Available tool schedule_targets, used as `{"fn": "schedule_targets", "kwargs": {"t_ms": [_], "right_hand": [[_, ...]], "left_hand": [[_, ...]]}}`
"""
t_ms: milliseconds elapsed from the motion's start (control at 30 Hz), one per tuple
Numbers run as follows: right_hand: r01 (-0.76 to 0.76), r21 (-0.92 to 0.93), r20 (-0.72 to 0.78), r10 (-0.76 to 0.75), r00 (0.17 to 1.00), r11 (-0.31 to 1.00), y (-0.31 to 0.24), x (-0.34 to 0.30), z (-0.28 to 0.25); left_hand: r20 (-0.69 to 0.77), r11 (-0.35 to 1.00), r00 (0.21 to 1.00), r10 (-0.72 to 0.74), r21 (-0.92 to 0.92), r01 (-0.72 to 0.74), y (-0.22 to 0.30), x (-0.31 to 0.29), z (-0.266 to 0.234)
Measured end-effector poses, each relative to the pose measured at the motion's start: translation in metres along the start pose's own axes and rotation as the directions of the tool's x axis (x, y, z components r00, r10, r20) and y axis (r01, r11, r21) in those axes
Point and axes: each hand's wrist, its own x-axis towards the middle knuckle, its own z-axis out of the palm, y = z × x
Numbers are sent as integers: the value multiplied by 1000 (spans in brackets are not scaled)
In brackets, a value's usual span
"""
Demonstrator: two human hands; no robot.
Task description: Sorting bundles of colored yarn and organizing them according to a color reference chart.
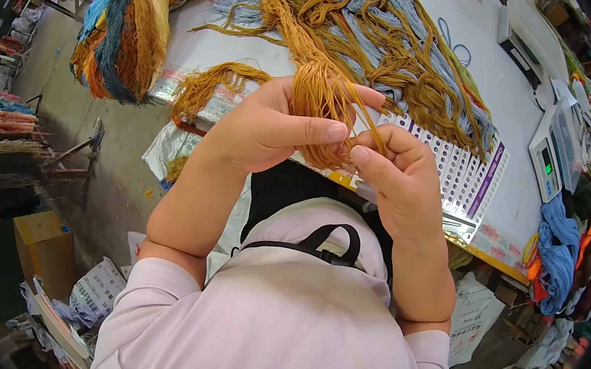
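Note:
A golden-orange skein of yarn [311, 95] drapes over the fingers of my left hand [262, 126], whose thumb presses on the loops. From there it runs back across the table [198, 46] to a large heap of ochre and grey-blue yarn [406, 48]. Close on the right, the thumb and fingertips of my right hand [406, 172] pinch a few strands drawn out of the same skein. The strand ends between the fingertips are too small to make out. Under and beyond my right hand lies a white perforated card with purple strips [483, 184].
Multicoloured hanks [127, 34] hang over the table's left edge, near a small ochre yarn bundle [212, 86]. A scale with a green display [550, 159] stands on the right, with blue yarn [558, 244] below it. A cardboard box [46, 251] sits on the floor at left.

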Motion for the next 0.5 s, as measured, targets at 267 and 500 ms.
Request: {"fn": "schedule_targets", "kwargs": {"t_ms": [267,500], "right_hand": [[26,33,19,-27,999,999,3,-4,3],[16,23,-36,-15,999,1000,0,-7,8]], "left_hand": [[23,999,1000,-1,-34,2,-2,-1,4],[25,998,1000,7,-61,-6,-3,0,6]]}}
